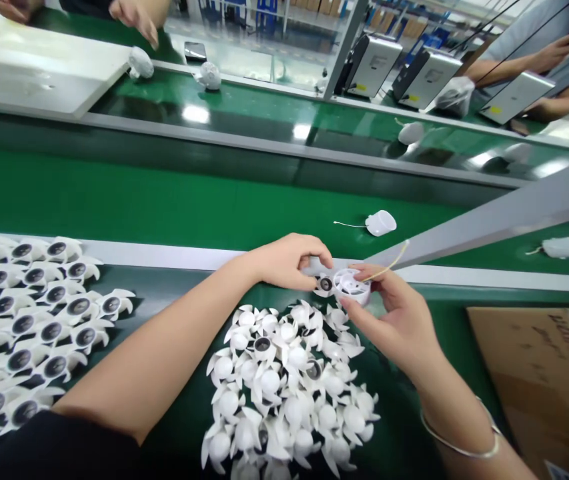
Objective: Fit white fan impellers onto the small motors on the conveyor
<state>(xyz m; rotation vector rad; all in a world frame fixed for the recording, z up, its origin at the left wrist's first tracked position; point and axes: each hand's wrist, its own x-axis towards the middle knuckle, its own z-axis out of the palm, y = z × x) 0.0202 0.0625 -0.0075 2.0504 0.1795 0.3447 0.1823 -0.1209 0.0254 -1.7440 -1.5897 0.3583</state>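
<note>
Between the thumb and fingers of my left hand (297, 261) is a small white fan blade (323, 285), its dark hub facing up. My right hand (397, 313) grips a round white fan housing (351, 287) by its rim, and a thin pale wire sticks up from it. Blade and housing are side by side; whether they touch I cannot tell. Below both hands lies a loose pile of white fan blades (284, 387), mostly hub-down with a few dark hubs showing. On the left, more white fan blades (24, 325) stand in rows, dark hubs up.
A green conveyor belt (164, 200) runs across, carrying white housings with wires (381, 223). A grey metal post (504, 207) slants in at right, above a cardboard box (519, 373). Across the line, co-workers' hands (137, 17) and white boxy units (371, 65) are visible.
</note>
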